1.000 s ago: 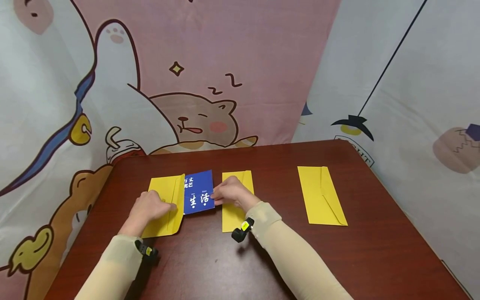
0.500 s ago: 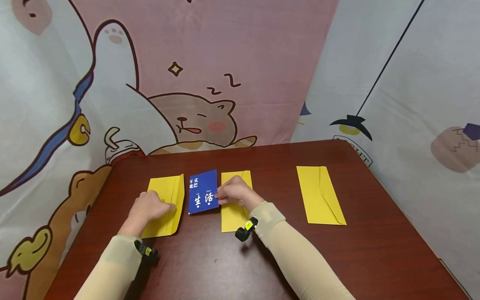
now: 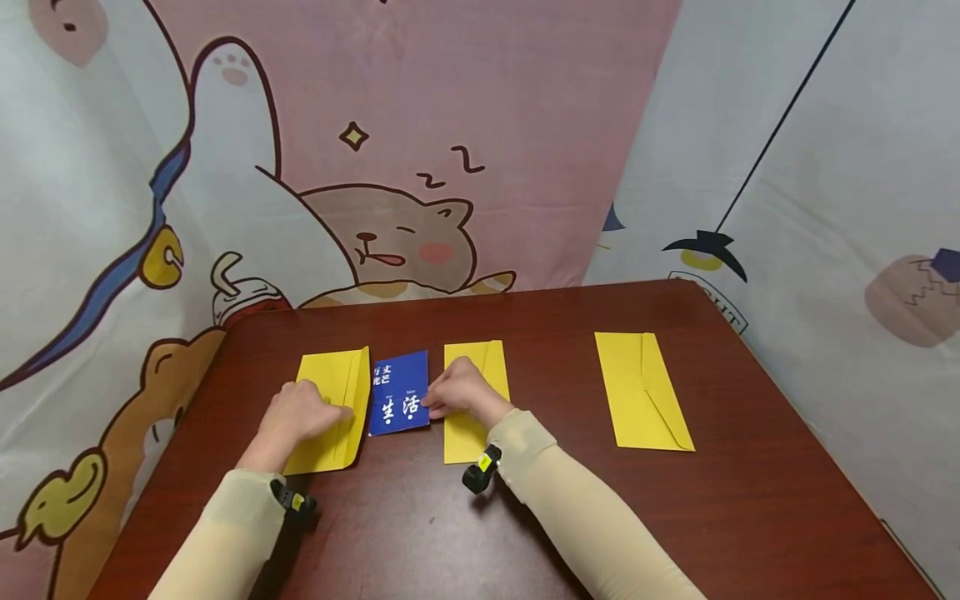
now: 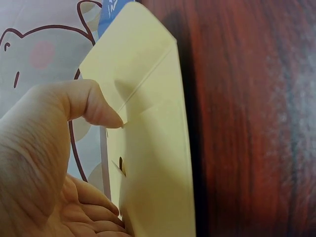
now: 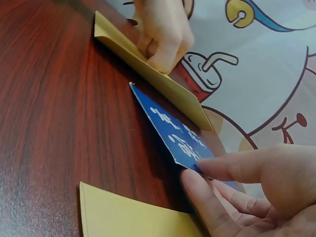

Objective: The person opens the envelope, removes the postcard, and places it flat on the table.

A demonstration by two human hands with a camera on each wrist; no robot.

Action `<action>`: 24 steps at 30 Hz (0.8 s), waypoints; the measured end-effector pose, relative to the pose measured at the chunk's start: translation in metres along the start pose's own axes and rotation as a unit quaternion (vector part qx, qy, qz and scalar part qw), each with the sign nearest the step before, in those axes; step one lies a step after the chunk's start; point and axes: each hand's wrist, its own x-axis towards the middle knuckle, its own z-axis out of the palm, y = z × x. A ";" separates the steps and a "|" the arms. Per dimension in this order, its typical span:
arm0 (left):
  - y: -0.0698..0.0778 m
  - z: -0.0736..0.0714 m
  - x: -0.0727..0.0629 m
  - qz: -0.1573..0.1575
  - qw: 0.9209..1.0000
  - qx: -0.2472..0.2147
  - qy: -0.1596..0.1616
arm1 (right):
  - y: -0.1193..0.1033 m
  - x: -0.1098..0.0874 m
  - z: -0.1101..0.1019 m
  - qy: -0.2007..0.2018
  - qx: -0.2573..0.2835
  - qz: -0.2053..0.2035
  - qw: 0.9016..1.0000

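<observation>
On the left, a yellow envelope (image 3: 330, 375) lies with its flap edge facing right. My left hand (image 3: 296, 417) pinches it, thumb on top and fingers curled at a slit in the paper, as the left wrist view shows. A blue card (image 3: 400, 385) with white Chinese characters is beside that envelope's flap edge, outside it. My right hand (image 3: 465, 390) pinches the card's right edge between thumb and fingers. In the right wrist view the card (image 5: 173, 131) tilts up from the table. A second yellow envelope (image 3: 459, 442) lies partly hidden under my right hand.
A third yellow envelope (image 3: 637, 383) lies apart at the right of the dark red wooden table (image 3: 420, 533). Behind and around the table hangs a cloth (image 3: 495, 108) printed with cartoon animals. Each wrist wears a small black camera.
The blue card first came rightward out of the left envelope. Since then my right hand has brought it slightly left and nearer, beside the flap edge. My left hand stays in place.
</observation>
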 end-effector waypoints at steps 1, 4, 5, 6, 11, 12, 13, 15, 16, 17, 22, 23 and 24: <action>0.000 0.000 0.000 0.000 1.000 0.000 0.000 | -0.001 0.000 0.001 0.003 -0.005 -0.003 1.000; 0.000 0.001 0.000 -0.002 1.000 -0.002 0.000 | -0.003 -0.002 0.003 0.014 -0.033 -0.010 0.999; 0.000 0.001 0.000 -0.003 1.000 -0.002 -0.001 | -0.003 -0.003 0.003 0.017 -0.043 -0.012 0.999; 0.000 0.001 -0.001 -0.005 1.000 -0.003 -0.002 | -0.004 -0.004 0.004 0.020 -0.051 -0.013 0.998; 0.002 0.000 -0.001 -0.009 1.000 -0.003 -0.005 | -0.008 -0.006 0.003 0.030 -0.083 -0.019 0.996; 0.002 0.000 -0.001 -0.009 1.000 -0.002 -0.005 | -0.009 -0.007 0.003 0.031 -0.086 -0.020 0.996; 0.003 -0.001 -0.001 -0.010 1.000 -0.001 -0.005 | -0.009 -0.007 0.002 0.033 -0.088 -0.021 0.995; 0.004 -0.002 -0.002 -0.013 1.000 -0.001 -0.007 | -0.010 -0.008 0.001 0.035 -0.092 -0.020 0.995; 0.004 -0.003 -0.002 -0.015 1.000 -0.001 -0.007 | -0.011 -0.008 0.000 0.035 -0.092 -0.020 0.995; 0.004 -0.003 -0.003 -0.016 1.000 0.000 -0.007 | -0.011 -0.008 -0.001 0.035 -0.093 -0.019 0.995; 0.005 -0.006 -0.003 -0.020 1.000 -0.004 -0.010 | -0.015 -0.011 -0.007 0.029 -0.094 -0.024 0.995; 0.005 -0.007 -0.003 -0.022 1.000 -0.005 -0.010 | -0.016 -0.012 -0.008 0.028 -0.091 -0.025 0.995; 0.004 -0.007 -0.003 -0.024 1.000 -0.008 -0.010 | -0.016 -0.013 -0.010 0.027 -0.088 -0.027 0.995</action>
